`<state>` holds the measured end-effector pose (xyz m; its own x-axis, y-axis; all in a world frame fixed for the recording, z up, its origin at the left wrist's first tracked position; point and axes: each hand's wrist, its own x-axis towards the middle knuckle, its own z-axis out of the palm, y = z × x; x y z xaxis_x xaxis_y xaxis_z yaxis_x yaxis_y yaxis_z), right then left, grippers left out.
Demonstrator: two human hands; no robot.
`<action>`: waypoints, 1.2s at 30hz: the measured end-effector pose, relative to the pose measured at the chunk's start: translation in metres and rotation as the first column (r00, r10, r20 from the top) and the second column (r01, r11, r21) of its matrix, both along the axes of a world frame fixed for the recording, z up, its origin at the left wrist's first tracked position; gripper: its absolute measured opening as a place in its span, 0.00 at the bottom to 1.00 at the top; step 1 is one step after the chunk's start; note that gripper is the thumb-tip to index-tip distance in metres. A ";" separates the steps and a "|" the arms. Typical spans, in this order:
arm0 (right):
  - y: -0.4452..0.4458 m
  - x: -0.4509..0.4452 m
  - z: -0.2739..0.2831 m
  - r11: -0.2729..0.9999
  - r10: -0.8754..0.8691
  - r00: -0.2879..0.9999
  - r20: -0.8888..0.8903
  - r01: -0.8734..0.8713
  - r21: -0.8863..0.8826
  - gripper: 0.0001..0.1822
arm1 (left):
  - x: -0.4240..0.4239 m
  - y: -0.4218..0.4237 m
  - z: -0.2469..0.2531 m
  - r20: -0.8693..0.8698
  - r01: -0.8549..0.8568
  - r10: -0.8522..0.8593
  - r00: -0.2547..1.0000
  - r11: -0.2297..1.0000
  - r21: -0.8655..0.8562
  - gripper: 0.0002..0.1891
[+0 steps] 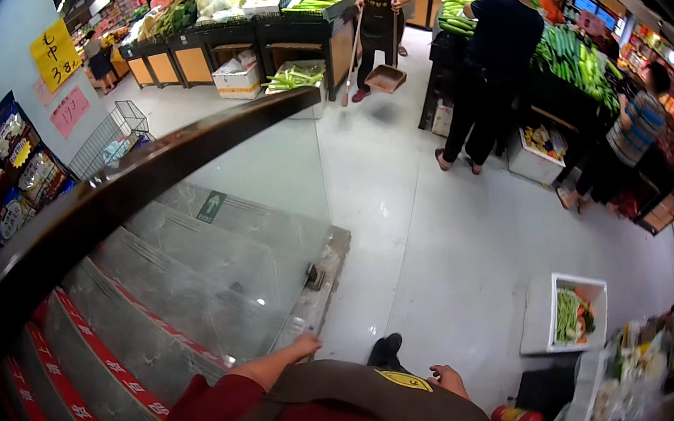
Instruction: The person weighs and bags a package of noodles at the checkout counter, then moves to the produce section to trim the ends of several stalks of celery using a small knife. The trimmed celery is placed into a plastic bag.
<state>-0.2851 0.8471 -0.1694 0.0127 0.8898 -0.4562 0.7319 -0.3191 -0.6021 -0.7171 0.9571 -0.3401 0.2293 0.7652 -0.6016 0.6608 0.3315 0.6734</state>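
Observation:
My left hand (307, 344) hangs at my side by the lower corner of a glass stair panel (274, 219), its fingers loosely curled. Nothing shows in it, though the palm side is hidden. On the other side of my brown apron (327, 378), my right hand (450, 379) is empty, with fingers slightly bent and apart. One black shoe (385, 351) stands on the pale floor (406, 252) between the two hands. A dark handrail (133, 167) crosses above the glass, and grey steps (176, 251) with red lettered strips lie to my left.
Ahead, a person (381, 0) in an apron holds a broom (355, 55) and a long-handled dustpan (385, 79). Another person (500, 42) stands at a vegetable stand (573, 61). A foam box of vegetables (561, 315) and a red fire extinguisher (516, 420) are to my right.

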 end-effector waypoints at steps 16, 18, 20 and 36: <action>0.534 0.064 0.045 0.904 0.394 0.913 0.108 -0.406 0.135 0.19 | 0.065 0.246 -0.009 0.141 -0.536 0.578 0.804 0.807 -0.249 0.11; 0.578 0.070 0.050 0.906 0.408 0.912 0.032 -0.409 0.111 0.19 | 0.076 0.305 -0.012 0.155 -0.548 0.598 0.787 0.791 -0.271 0.10; 0.633 0.082 0.053 0.896 0.426 0.905 0.000 -0.422 0.134 0.19 | 0.087 0.372 -0.017 0.175 -0.570 0.616 0.768 0.783 -0.250 0.09; 1.092 0.122 0.017 0.797 0.589 0.801 0.110 -0.598 0.083 0.19 | 0.134 0.774 -0.010 0.254 -0.824 0.862 0.438 0.498 -0.270 0.08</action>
